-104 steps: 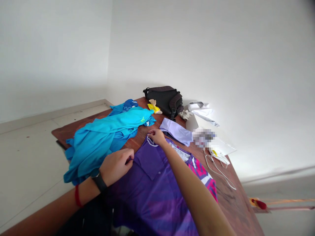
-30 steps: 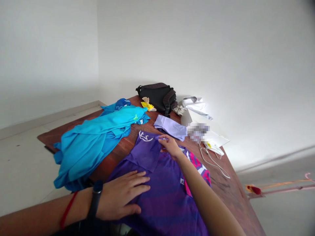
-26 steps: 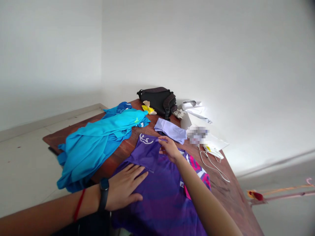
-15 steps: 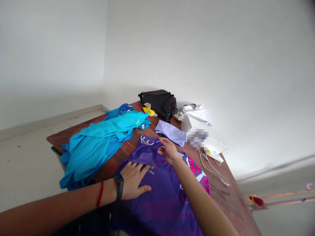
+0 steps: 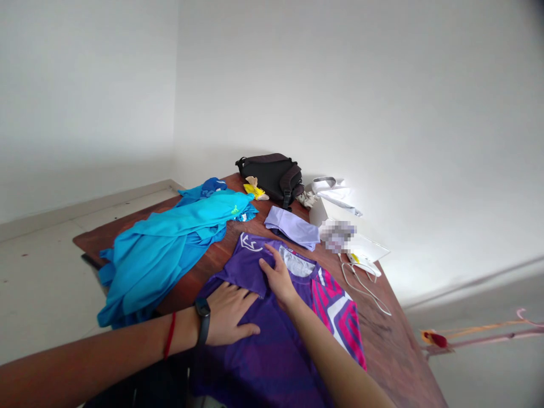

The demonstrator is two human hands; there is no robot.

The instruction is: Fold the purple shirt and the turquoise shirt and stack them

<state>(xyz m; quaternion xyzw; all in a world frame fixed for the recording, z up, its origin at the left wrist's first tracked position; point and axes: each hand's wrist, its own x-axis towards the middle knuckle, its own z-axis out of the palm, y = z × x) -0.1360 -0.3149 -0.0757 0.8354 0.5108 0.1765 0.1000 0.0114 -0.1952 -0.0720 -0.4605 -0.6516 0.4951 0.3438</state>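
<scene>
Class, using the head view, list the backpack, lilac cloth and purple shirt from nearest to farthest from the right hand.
1. Purple shirt: directly beneath the right hand.
2. Lilac cloth: just beyond the shirt.
3. Backpack: far end of the table.

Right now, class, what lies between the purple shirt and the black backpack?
In the head view, a folded lavender cloth lies on the brown table between the purple shirt and the black backpack.

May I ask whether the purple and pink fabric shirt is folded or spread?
The shirt is partly folded: its white-marked purple sleeve is turned inward, while its pink-patterned sleeve lies spread.
</scene>
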